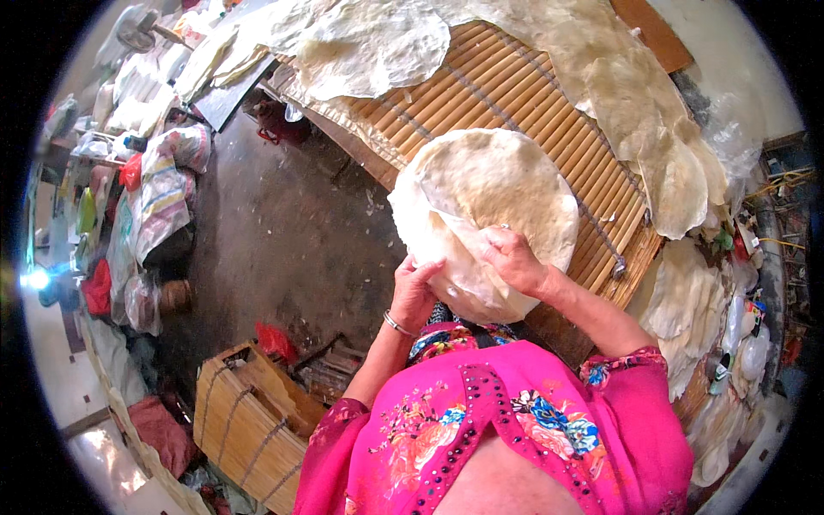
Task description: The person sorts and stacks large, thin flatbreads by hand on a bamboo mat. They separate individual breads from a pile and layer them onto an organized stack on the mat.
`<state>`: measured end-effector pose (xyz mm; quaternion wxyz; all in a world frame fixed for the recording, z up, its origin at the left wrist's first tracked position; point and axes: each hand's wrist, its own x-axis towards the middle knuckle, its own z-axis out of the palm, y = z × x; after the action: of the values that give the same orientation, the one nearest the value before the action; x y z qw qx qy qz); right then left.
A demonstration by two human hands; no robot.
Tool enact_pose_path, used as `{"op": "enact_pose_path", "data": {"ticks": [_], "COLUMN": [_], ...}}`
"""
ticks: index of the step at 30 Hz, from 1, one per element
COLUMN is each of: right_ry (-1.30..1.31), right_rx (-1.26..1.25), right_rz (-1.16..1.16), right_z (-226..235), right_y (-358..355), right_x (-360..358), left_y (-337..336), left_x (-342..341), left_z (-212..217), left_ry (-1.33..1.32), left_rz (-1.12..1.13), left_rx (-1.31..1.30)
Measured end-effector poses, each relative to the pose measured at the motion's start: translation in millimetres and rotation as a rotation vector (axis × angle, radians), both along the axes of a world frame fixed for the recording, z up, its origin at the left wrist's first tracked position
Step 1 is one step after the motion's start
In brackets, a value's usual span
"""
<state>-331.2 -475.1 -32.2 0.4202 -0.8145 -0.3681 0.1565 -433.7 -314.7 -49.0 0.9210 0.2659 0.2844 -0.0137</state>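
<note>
A pale, thin round flatbread (515,176) lies in front of me, partly over the near edge of a bamboo slat mat; it looks like a stack of layers. My left hand (415,293) grips its lower left rim, thumb on top and the other fingers mostly hidden. Closer to the middle, my right hand (512,260) is closed in a pinch on a lifted fold of the top sheet (455,245). That fold stands up slantwise between both hands.
More flatbread sheets (365,47) cover the far side of the bamboo mat (506,81) and drape down its right (687,184). At lower left stands a rolled bamboo mat (249,429) beside a red plastic bag (275,342). Bags and cloths (163,193) crowd the left wall.
</note>
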Motion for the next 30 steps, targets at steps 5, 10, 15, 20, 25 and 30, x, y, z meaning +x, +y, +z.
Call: {"op": "enact_pose_path", "data": {"ticks": [5, 10, 15, 20, 25, 30], "right_ry": [0.600, 0.634, 0.272, 0.099, -0.275, -0.256], "right_rx": [0.345, 0.527, 0.380, 0.063, -0.234, 0.242], "right_rz": [-0.553, -0.763, -0.846, -0.940, -0.744, -0.527], "right_z": [-54, -15, 56, 161, 222, 264], "right_y": [-54, -134, -223, -237, -180, -82], "right_x": [16, 68, 132, 180, 228, 274], "left_y": [10, 29, 35, 38, 38, 39], "left_x": [-5, -16, -17, -18, -16, -15], "left_z": [-34, -70, -90, -91, -87, -85], "left_ry": [0.178, 0.189, 0.148, 0.134, 0.125, 0.136], "left_rz": [0.041, 0.019, -0.043, -0.076, -0.080, -0.092], "left_rx": [0.213, 0.083, 0.033, 0.025, 0.012, 0.000]}}
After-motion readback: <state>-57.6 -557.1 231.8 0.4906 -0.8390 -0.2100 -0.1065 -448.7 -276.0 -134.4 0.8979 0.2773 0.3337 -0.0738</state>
